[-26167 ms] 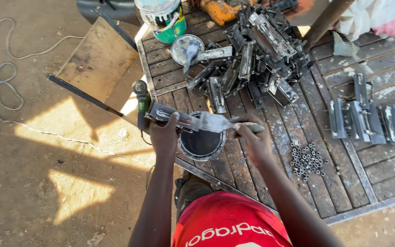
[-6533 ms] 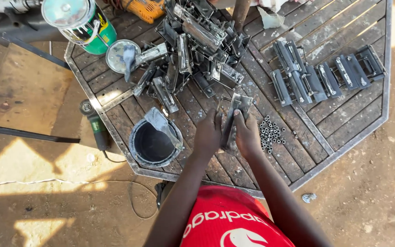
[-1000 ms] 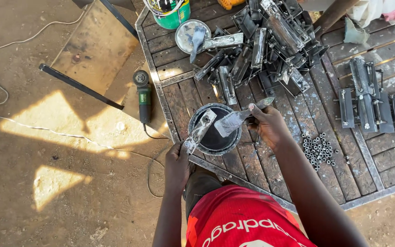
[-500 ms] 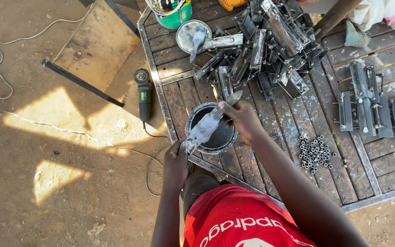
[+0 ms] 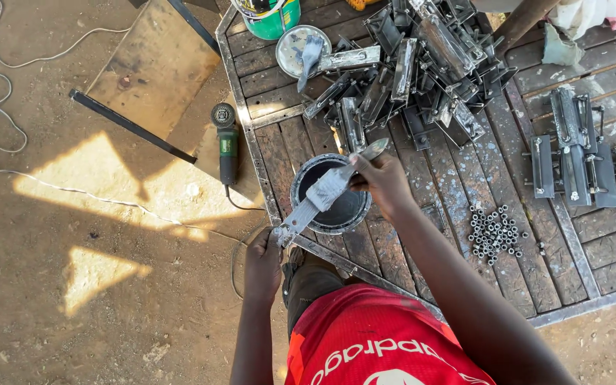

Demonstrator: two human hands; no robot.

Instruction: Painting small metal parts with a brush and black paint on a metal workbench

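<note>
Harsh daylight, bright sun patches on the ground, deep shade over the worktable, sharp focus throughout

Green paint tin (image 5: pixel 274 16), top edge cutoff.

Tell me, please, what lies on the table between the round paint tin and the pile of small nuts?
In the head view, only bare, paint-spattered wooden slats lie between the paint tin and the nuts; the right hand and forearm pass above that stretch.

Red shirt (image 5: pixel 372 335) with white print; dark trousers (image 5: pixel 308 285); arms bare, no gloves.
</note>
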